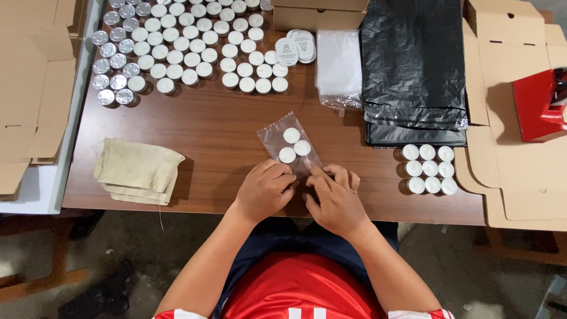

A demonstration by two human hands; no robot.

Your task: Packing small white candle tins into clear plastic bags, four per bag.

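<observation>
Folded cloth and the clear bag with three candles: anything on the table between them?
Nothing: in the head view, only bare brown table lies between the folded cloth and the clear bag, which both hands pinch at its near end.

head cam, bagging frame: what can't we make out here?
- Open end of the clear plastic bag: head view, covered by the left hand and right hand; sealed or not, unclear.
- Fingertips of both hands: curled under, so the grip is hidden.
- Round labels: print too small.
- Red tape dispenser: cut off by the right edge.
- Rows of tealight candles: top rows cut off by the top edge.
</observation>
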